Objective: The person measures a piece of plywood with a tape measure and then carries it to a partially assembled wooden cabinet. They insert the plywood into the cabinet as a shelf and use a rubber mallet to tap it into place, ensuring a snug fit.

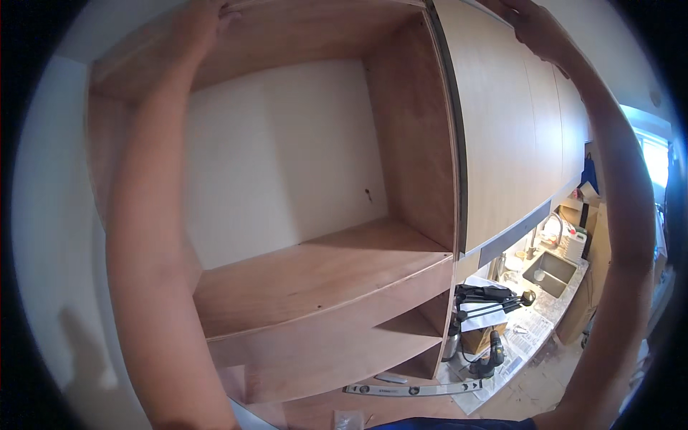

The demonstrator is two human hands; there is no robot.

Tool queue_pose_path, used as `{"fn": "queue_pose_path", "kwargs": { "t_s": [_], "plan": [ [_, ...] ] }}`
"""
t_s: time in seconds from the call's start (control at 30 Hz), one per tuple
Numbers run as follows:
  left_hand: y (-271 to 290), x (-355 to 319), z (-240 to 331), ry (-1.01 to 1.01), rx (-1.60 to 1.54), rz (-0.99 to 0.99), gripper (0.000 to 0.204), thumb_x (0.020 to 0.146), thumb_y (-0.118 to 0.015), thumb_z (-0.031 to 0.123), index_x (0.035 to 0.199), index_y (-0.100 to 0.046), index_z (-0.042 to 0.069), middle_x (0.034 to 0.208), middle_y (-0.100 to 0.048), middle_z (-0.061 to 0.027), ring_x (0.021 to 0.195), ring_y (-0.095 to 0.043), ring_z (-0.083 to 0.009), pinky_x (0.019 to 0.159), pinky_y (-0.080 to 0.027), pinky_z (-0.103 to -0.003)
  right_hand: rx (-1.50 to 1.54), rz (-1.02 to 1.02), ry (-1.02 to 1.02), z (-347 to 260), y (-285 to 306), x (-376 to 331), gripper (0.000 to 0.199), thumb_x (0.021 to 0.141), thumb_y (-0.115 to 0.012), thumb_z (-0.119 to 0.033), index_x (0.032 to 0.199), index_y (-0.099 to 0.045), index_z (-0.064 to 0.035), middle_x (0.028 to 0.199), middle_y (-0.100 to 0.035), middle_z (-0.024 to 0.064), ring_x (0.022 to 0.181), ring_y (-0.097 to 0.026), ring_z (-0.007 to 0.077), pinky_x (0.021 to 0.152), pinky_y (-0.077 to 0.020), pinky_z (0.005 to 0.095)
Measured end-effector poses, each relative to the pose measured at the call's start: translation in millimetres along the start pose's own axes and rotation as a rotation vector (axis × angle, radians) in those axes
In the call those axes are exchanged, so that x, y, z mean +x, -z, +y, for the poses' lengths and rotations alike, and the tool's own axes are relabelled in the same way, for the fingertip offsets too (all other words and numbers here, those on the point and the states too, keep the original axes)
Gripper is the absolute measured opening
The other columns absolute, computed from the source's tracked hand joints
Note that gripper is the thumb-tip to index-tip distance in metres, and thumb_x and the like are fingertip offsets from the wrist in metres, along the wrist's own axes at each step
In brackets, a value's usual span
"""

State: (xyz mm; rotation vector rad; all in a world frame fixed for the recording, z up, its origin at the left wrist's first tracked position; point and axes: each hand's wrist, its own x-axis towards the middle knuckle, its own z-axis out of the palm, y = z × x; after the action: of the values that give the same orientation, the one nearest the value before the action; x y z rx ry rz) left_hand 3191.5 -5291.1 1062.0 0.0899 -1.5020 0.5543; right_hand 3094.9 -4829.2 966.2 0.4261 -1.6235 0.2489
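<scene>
Both my arms are raised, one on either side of an open wooden cabinet (412,129). My left hand (208,20) reaches the cabinet's upper front edge at the top left; the picture's edge cuts off most of its fingers. At the top right, my right hand (536,30) is by the upper edge of a pale cabinet door (494,129). Its fingers are bent and close together, and what they hold, if anything, is hidden. Inside the cabinet a bare white back (279,158) shows, with a small dark hole low on the right.
Below the cabinet lies a spirit level (416,390). A cordless drill (491,355) and a folded black tripod (494,295) rest on a newspaper-covered counter to the right. Farther along are a sink (550,274), a white jug (574,245) and cardboard (589,279). A white wall (54,236) borders the left.
</scene>
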Motion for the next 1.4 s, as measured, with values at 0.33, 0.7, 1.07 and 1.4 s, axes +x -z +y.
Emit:
{"fn": "queue_pose_path", "kwargs": {
  "t_s": [0.33,0.7,1.07,1.4],
  "plan": [
    [-14,-17,-19,-0.175,0.148,0.415,0.037,0.092,-0.073,0.032,0.115,-0.067,0.003,0.122,-0.065,-0.0195,0.115,-0.060,-0.0412,0.097,-0.048,-0.053,0.004,-0.021,-0.036,-24,-27,13,0.038,0.108,-0.045,-0.034,0.132,-0.064,-0.0124,0.119,-0.070,0.0227,0.113,-0.064,0.0450,0.095,-0.0519,0.0530],
    [-3,-17,-17,-0.306,0.111,0.081,0.045,0.090,-0.076,0.029,0.123,-0.065,0.001,0.118,-0.068,-0.0223,0.113,-0.062,-0.0434,0.098,-0.049,-0.053,0.258,0.089,-0.043,30,-82,-47,0.044,0.109,-0.049,-0.036,0.148,-0.057,-0.0155,0.075,-0.056,0.0020,0.070,-0.055,0.0093,0.068,-0.0499,0.0324],
    [-33,-5,-56,-0.339,-0.011,0.053,0.048,0.087,-0.079,0.028,0.124,-0.064,0.002,0.117,-0.069,-0.0251,0.109,-0.065,-0.0451,0.095,-0.051,-0.051,0.562,-0.361,-0.263,-47,-69,-175,0.036,0.106,-0.056,-0.022,0.139,-0.061,-0.0086,0.077,-0.064,0.0188,0.067,-0.061,0.0261,0.067,-0.0502,0.0385],
    [1,-47,-14,-0.423,0.075,-0.158,0.035,0.087,-0.075,0.020,0.116,-0.062,0.006,0.119,-0.067,-0.0168,0.113,-0.062,-0.0406,0.095,-0.048,-0.051,0.591,-0.424,-0.158,-53,-99,-174,0.037,0.103,-0.055,-0.015,0.137,-0.061,-0.0018,0.115,-0.070,0.0285,0.110,-0.068,0.0432,0.093,-0.0529,0.0464]
  ]
}}
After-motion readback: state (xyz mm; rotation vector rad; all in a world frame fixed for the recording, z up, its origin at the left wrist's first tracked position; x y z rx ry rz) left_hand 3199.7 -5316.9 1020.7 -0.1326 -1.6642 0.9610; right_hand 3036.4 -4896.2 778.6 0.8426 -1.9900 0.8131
